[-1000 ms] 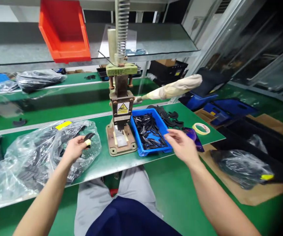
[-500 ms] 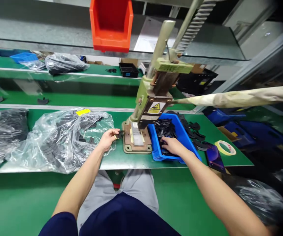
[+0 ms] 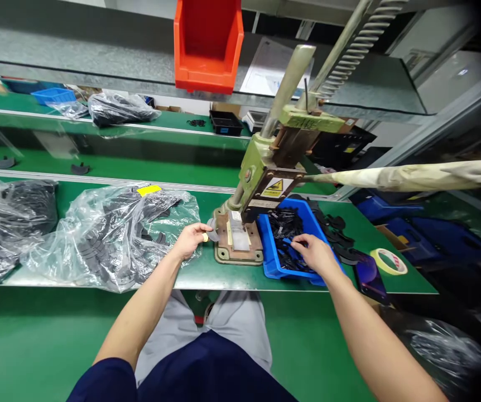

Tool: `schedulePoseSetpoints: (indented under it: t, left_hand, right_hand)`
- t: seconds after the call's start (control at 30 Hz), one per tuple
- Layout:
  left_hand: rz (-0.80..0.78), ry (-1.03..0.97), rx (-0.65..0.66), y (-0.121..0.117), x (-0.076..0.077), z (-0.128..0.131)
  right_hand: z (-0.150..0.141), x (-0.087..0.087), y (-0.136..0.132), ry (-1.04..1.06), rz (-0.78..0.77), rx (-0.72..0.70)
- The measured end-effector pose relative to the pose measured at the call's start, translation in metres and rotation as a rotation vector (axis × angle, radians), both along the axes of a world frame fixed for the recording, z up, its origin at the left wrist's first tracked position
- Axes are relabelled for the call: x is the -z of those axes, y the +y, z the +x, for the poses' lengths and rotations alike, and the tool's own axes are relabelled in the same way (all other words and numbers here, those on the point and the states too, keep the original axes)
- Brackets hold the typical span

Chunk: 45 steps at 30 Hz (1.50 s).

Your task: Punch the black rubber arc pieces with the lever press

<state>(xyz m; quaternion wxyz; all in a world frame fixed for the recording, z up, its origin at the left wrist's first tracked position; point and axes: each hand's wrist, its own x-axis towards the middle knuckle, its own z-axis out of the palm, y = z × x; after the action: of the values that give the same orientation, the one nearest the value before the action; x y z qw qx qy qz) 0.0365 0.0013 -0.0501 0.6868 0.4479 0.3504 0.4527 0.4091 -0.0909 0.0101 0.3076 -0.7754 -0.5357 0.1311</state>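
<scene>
My left hand pinches a dark grey curved plastic piece at the left edge of the hand press's base. A pale fixture block sits on that base, under the press head. Over the blue bin, my right hand has thumb and fingertips pinched together just above small black parts. Whatever lies between those fingertips is too small to make out.
Clear bags of dark curved pieces lie on the left. Right of the bin are loose curved pieces, a phone and a tape roll. The press's wrapped lever reaches right; an orange bin hangs above.
The curved piece in my left hand has turned, and its grey face now shows. My right hand has come up slightly from among the black parts. The whole view has shifted a little.
</scene>
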Motion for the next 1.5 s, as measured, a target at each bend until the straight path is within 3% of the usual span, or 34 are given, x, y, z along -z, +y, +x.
schedulePoseSetpoints:
  t: [0.13, 0.23, 0.43, 0.6, 0.97, 1.5]
  left_hand:
    - [-0.038, -0.004, 0.011, -0.001, -0.003, -0.001]
    - [-0.062, -0.037, -0.014, -0.003, -0.006, 0.0]
    - [-0.054, -0.107, -0.076, -0.005, -0.012, 0.003]
    - [-0.028, -0.1, -0.144, -0.004, -0.013, 0.004]
    - [-0.008, -0.071, -0.11, -0.004, -0.013, 0.005]
    - [-0.049, -0.066, -0.01, -0.011, -0.015, 0.008]
  right_hand:
    - [-0.012, -0.005, -0.014, 0.22, 0.215, 0.118]
    - [-0.03, -0.007, -0.025, 0.438, 0.313, 0.124]
    - [-0.079, -0.012, -0.038, 0.826, 0.342, -0.001]
    - [-0.112, -0.012, -0.043, 1.022, 0.355, -0.081]
    - [-0.135, -0.001, -0.054, 1.123, 0.324, -0.205]
    - [-0.175, 0.015, -0.033, 1.177, 0.191, -0.149]
